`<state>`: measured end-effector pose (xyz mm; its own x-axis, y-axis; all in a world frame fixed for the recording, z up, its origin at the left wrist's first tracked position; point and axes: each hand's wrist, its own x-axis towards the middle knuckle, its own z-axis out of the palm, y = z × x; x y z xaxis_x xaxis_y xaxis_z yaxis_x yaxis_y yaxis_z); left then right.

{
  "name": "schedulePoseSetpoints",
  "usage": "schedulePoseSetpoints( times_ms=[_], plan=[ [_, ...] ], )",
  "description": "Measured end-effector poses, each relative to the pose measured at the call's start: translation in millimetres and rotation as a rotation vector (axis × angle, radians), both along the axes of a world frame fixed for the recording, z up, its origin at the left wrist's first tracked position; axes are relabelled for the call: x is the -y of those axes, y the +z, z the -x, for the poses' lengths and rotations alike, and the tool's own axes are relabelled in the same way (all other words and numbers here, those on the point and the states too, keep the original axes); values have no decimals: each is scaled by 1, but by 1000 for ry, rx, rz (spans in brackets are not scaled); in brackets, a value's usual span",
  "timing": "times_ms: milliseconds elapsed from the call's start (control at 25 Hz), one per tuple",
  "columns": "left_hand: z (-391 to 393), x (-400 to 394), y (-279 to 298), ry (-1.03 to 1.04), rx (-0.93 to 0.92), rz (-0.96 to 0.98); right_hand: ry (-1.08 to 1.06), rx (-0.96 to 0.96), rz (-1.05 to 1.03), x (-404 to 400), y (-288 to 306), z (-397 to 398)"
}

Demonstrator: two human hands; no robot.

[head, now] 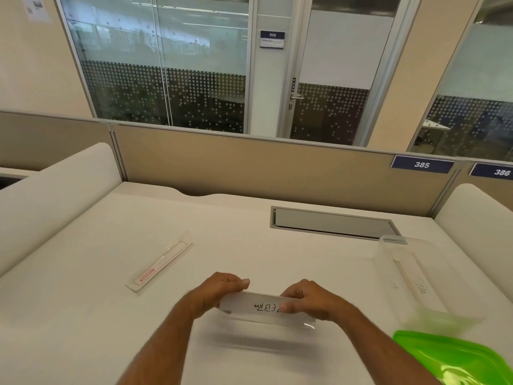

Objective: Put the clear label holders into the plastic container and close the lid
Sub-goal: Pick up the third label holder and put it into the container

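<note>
A clear label holder with a handwritten paper insert is lifted slightly above the white desk, near the front middle. My left hand pinches its left end and my right hand grips its right end. A second clear label holder, with a red-printed insert, lies flat on the desk to the left. The clear plastic container stands open at the right with one label holder lying inside it. Its green lid rests on the desk at the lower right corner.
A grey cable tray flap is set into the desk behind the container. Beige partition panels close off the back, and white padded dividers rise at both sides.
</note>
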<state>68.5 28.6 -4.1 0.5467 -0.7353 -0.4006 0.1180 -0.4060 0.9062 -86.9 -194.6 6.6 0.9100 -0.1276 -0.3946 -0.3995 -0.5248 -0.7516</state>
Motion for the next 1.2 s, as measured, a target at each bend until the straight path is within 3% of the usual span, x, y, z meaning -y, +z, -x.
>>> schedulePoseSetpoints(
  times_ms=[240,360,600,760,960,1200],
  plan=[
    [7,17,12,279,-86,284,-194,39,-377,0,-2,5],
    [16,29,16,211,-23,245,-345,118,-556,-1,-4,1],
    [35,51,17,105,68,225,-560,249,-727,-9,-3,-6],
    [39,62,16,53,127,215,-649,258,-794,-12,-7,-7],
    [36,65,15,-30,368,101,-649,317,-832,-11,-11,-5],
    [18,55,14,-64,416,74,-834,555,-925,20,-3,2]
  ],
)
